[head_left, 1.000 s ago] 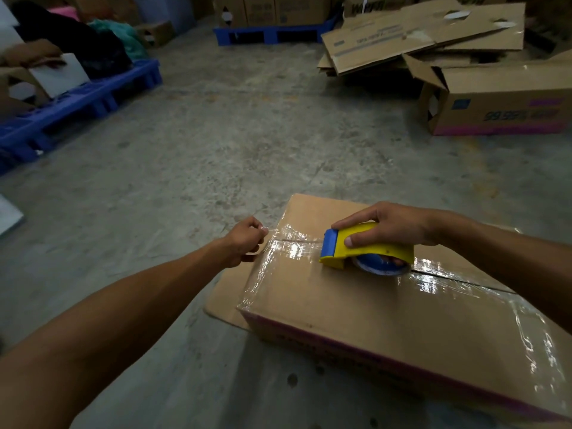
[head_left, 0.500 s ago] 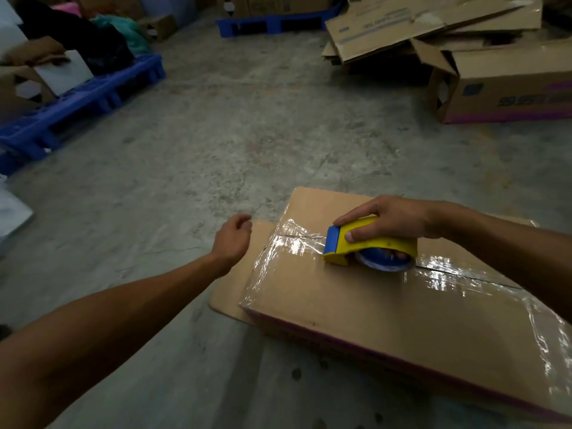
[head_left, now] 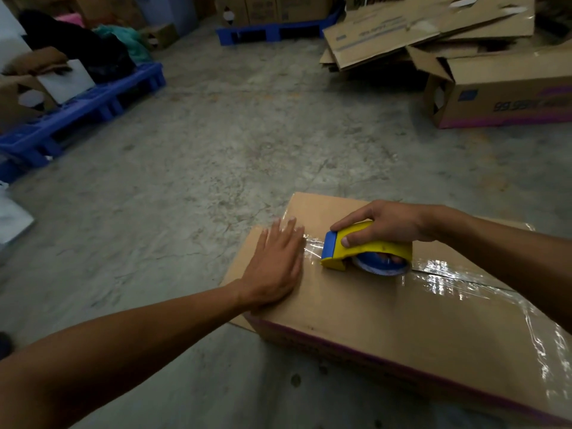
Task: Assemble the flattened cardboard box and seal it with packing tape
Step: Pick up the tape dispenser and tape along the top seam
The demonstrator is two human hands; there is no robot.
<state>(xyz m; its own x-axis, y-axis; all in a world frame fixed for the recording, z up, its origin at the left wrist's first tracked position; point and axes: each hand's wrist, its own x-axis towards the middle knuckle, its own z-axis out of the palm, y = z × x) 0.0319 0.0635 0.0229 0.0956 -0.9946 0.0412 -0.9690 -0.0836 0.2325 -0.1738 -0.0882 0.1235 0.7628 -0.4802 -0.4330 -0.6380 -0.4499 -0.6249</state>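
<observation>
A closed brown cardboard box (head_left: 387, 320) lies on the concrete floor in front of me, with shiny clear tape (head_left: 448, 281) running along its top seam. My right hand (head_left: 383, 222) grips a yellow and blue tape dispenser (head_left: 356, 247) that sits on the seam near the box's left end. My left hand (head_left: 275, 263) lies flat, fingers straight, on the box's left end over the tape just left of the dispenser. A cardboard flap (head_left: 244, 258) sticks out from under the box on the left.
Flattened cartons (head_left: 418, 29) and an open box (head_left: 501, 91) lie at the back right. A blue pallet (head_left: 80, 109) with clothes and boxes stands at the left, another blue pallet (head_left: 272, 32) at the back. Bare concrete floor (head_left: 216, 150) spreads between them.
My left hand let go of the tape end at the box's left edge, drew away, then came down flat on the box's left end. The dispenser stayed near the same spot.
</observation>
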